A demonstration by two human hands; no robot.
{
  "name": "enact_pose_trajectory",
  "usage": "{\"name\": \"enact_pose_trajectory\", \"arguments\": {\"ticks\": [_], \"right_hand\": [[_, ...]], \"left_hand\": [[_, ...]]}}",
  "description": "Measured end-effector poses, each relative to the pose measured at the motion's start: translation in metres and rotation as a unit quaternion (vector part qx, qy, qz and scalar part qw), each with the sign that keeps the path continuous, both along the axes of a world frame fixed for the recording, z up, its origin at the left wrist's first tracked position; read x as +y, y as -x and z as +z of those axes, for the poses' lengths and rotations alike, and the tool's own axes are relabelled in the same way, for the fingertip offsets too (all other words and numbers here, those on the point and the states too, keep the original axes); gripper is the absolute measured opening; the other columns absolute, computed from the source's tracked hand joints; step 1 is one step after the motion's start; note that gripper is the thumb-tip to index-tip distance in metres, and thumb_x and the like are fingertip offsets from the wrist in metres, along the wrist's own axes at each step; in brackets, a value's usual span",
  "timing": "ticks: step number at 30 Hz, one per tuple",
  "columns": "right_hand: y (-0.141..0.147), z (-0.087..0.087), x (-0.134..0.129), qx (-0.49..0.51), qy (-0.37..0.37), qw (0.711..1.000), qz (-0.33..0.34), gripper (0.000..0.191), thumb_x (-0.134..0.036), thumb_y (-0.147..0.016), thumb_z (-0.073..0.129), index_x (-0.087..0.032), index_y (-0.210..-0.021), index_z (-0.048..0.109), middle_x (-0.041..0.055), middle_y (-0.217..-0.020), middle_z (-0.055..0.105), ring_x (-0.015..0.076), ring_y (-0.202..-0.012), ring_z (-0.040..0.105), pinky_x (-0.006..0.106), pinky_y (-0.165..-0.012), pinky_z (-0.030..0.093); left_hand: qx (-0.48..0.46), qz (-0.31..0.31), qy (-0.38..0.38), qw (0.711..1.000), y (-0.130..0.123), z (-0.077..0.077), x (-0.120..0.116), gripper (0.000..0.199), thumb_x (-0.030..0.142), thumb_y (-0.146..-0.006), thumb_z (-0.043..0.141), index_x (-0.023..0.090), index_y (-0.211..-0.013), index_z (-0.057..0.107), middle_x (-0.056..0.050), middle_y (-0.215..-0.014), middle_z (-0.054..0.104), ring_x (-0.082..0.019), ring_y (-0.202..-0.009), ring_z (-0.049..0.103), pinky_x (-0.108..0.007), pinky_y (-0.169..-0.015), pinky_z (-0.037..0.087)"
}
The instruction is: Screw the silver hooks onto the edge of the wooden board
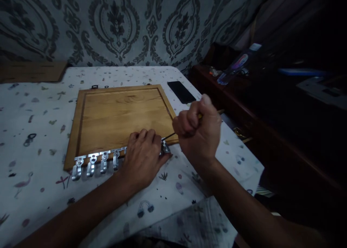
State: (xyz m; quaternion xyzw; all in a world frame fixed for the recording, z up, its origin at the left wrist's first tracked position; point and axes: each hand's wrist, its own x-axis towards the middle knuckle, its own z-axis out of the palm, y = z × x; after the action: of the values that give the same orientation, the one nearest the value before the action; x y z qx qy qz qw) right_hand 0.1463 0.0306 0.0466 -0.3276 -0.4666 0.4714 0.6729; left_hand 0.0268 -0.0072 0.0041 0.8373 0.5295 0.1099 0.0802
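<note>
A framed wooden board lies flat on the patterned white tablecloth. Along its near edge runs a metal hook rail with several silver hooks hanging over the side. My left hand presses down on the right part of the rail, its fingers bent over the board's edge and its thumb near the last hook. My right hand is closed in a fist around a screwdriver, whose handle shows a bit of yellow. The thin shaft points left and down, its tip at the rail's right end beside my left fingers.
A black phone lies beyond the board's right corner. Cardboard rests at the far left. Right of the table, a dark wooden surface holds a clear bottle. A patterned wall stands behind.
</note>
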Motion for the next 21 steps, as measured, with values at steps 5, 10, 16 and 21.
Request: {"name": "enact_pose_trajectory", "arguments": {"ticks": [5,10,16,21], "right_hand": [[-0.018,0.007,-0.001,0.027,0.005,0.999,0.037,0.054,-0.04,-0.09,0.056,-0.021,-0.047,0.031,-0.0075,-0.04,0.019,0.007,-0.033,0.016,0.022,-0.034,0.019],[-0.01,0.003,-0.003,0.039,0.018,0.999,0.015,0.058,-0.048,-0.088,0.061,-0.021,-0.047,0.031,-0.0095,-0.039,0.019,0.005,-0.033,0.015,0.019,-0.033,0.018],[-0.002,0.0,-0.002,0.063,0.006,0.998,-0.006,0.052,-0.036,-0.084,0.066,-0.02,-0.048,0.032,-0.0099,-0.041,0.022,0.0039,-0.033,0.015,0.018,-0.032,0.015],[-0.004,0.001,-0.002,0.041,0.011,0.999,0.001,0.055,-0.042,-0.086,0.063,-0.021,-0.048,0.029,-0.0098,-0.042,0.019,0.0044,-0.034,0.016,0.018,-0.033,0.018]], "left_hand": [[-0.01,0.002,-0.008,1.0,0.0,0.0,0.0,0.036,0.047,-0.088,0.058,0.014,-0.1,0.063,-0.01,-0.101,0.06,-0.03,-0.102,0.054,-0.047,-0.089,0.041],[0.0,0.001,0.004,1.0,0.0,0.001,0.0,0.035,0.047,-0.088,0.058,0.014,-0.103,0.062,-0.009,-0.103,0.06,-0.03,-0.102,0.054,-0.047,-0.088,0.041],[-0.004,-0.004,0.003,1.0,0.001,0.0,0.0,0.034,0.046,-0.089,0.058,0.015,-0.103,0.062,-0.009,-0.103,0.061,-0.029,-0.103,0.054,-0.047,-0.088,0.042],[-0.013,-0.002,-0.001,1.0,0.0,-0.002,0.001,0.033,0.046,-0.089,0.058,0.015,-0.102,0.062,-0.009,-0.102,0.062,-0.028,-0.103,0.054,-0.046,-0.09,0.041]]}}
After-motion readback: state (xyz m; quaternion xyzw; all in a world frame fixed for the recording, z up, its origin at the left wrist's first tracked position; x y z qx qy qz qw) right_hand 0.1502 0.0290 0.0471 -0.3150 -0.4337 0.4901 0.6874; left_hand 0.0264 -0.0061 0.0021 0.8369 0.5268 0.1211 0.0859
